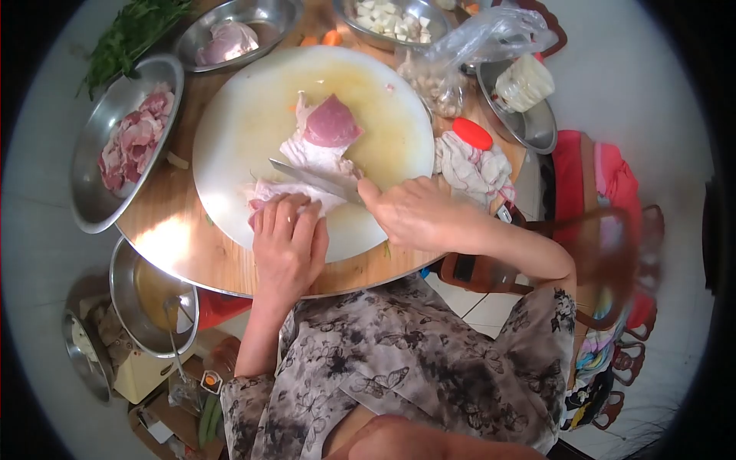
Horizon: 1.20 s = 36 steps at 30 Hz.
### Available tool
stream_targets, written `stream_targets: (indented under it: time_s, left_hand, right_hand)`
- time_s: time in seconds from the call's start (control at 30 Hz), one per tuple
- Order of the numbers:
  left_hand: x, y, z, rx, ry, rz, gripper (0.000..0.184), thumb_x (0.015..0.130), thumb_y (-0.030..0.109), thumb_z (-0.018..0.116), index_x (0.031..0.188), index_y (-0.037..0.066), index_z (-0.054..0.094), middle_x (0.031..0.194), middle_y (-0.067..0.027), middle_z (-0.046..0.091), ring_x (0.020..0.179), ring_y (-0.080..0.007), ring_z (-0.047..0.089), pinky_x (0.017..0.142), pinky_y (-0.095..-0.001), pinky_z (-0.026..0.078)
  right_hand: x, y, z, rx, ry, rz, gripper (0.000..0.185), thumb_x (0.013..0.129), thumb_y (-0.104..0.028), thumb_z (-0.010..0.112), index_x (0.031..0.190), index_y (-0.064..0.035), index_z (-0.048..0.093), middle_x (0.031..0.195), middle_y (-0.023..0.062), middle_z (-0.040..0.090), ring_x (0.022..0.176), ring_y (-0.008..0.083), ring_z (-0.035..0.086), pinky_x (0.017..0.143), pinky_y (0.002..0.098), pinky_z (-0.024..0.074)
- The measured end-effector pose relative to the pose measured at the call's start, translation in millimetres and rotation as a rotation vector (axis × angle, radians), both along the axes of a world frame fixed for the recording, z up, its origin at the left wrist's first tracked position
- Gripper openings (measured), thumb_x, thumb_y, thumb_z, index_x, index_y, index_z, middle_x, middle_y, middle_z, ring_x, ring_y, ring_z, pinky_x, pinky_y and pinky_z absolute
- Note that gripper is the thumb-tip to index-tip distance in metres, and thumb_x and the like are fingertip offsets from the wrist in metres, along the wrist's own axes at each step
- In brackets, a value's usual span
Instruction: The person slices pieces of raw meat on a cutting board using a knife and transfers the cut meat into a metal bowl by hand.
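Observation:
On the round white cutting board lies raw meat with pale skin. My left hand presses its curled fingers onto the near piece of raw meat, covering much of it. In my right hand is a kitchen knife, its handle hidden in the fist. The blade points left and lies over the pale skin between the near piece and a pinker chunk of meat farther back. Whether the edge has gone through the skin, I cannot tell.
A metal bowl of cut meat tilts at the left. Behind the board stand a bowl with a meat piece and a bowl of white cubes. At the right are a plastic bag, a cloth and a red oval object.

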<state>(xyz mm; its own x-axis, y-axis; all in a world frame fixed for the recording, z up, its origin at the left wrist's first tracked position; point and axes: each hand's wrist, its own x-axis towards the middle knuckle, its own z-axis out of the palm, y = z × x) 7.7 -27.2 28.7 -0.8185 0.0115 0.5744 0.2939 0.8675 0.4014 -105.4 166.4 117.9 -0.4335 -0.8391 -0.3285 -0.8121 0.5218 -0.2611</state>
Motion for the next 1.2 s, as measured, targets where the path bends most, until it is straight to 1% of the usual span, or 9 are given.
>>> stream_targets:
  time_s: [0.37,0.5,0.63,0.73,0.87,0.9,0.97,1.03,1.2]
  left_hand:
    - [-23,-5,1,-0.094,-0.175,-0.014,0.030,0.080,0.012,0.075,0.107,0.002,0.068,0.116,-0.0141,0.063,0.113,-0.0333,0.059,0.097,-0.0475,0.045]
    - [-26,-5,3,-0.090,-0.176,-0.023,0.027,0.076,0.012,0.077,0.101,0.006,0.068,0.112,-0.0117,0.063,0.108,-0.0314,0.060,0.093,-0.0462,0.045]
    - [-18,-14,5,-0.085,-0.220,-0.093,0.021,0.075,0.012,0.078,0.093,0.007,0.068,0.104,-0.0084,0.064,0.103,-0.0300,0.061,0.091,-0.0460,0.045]
    - [-9,-26,2,0.001,-0.193,-0.101,0.018,0.077,0.012,0.078,0.091,0.007,0.068,0.101,-0.0072,0.064,0.101,-0.0296,0.061,0.089,-0.0459,0.045]
    - [4,-57,6,0.273,-0.195,-0.194,0.044,0.077,0.013,0.075,0.120,0.005,0.070,0.135,-0.0139,0.062,0.131,-0.0406,0.054,0.111,-0.0538,0.041]
    - [9,-78,5,0.190,-0.270,-0.244,0.056,0.076,0.012,0.071,0.132,0.006,0.067,0.151,-0.0149,0.053,0.145,-0.0452,0.041,0.120,-0.0578,0.034]
    - [20,-91,23,0.101,-0.369,-0.215,0.059,0.075,0.011,0.072,0.134,0.007,0.066,0.153,-0.0139,0.052,0.148,-0.0440,0.038,0.121,-0.0575,0.032]
    - [31,-101,28,-0.059,-0.510,-0.190,0.072,0.073,0.006,0.071,0.144,0.011,0.058,0.162,-0.0123,0.044,0.155,-0.0424,0.028,0.124,-0.0575,0.027]
    - [37,-87,17,-0.206,-0.489,-0.122,0.083,0.071,-0.002,0.069,0.149,0.015,0.052,0.162,-0.0115,0.041,0.154,-0.0429,0.029,0.125,-0.0584,0.026]
  right_hand:
    - [-2,16,10,0.119,-0.079,0.001,0.032,0.081,0.003,0.062,0.107,0.0094,0.045,0.069,0.0220,0.067,0.068,0.0452,0.070,0.060,0.0527,0.0508]
    - [-21,-35,-29,-0.188,-0.047,-0.074,0.033,0.084,-0.002,0.063,0.111,0.0100,0.047,0.082,0.0289,0.070,0.079,0.0461,0.073,0.073,0.0552,0.0548]
    - [-38,-65,-36,-0.261,-0.022,-0.017,0.030,0.089,-0.005,0.058,0.112,0.0089,0.046,0.079,0.0289,0.069,0.079,0.0495,0.069,0.070,0.0562,0.0529]
    - [-40,-35,-17,-0.089,-0.113,-0.043,0.032,0.091,-0.010,0.064,0.114,0.0073,0.049,0.086,0.0282,0.071,0.087,0.0451,0.073,0.075,0.0545,0.0546]
    - [-39,20,1,0.025,-0.119,-0.223,0.023,0.104,-0.016,0.055,0.112,0.0038,0.049,0.080,0.0275,0.069,0.078,0.0464,0.069,0.068,0.0551,0.0507]
    - [-40,30,-1,0.030,-0.126,-0.213,0.023,0.104,-0.016,0.055,0.112,0.0038,0.049,0.080,0.0275,0.069,0.078,0.0464,0.069,0.068,0.0551,0.0507]
    - [-42,43,-10,-0.067,0.136,-0.351,0.026,0.104,-0.019,0.058,0.116,0.0016,0.048,0.065,0.0243,0.061,0.067,0.0488,0.064,0.063,0.0569,0.0463]
    - [-48,50,-16,-0.103,0.167,-0.356,0.025,0.104,-0.018,0.057,0.116,0.0015,0.048,0.064,0.0238,0.061,0.065,0.0480,0.064,0.061,0.0564,0.0461]
    - [-34,51,-9,-0.239,0.241,-0.340,0.024,0.104,-0.018,0.058,0.115,0.0005,0.048,0.063,0.0217,0.061,0.061,0.0461,0.063,0.056,0.0542,0.0456]
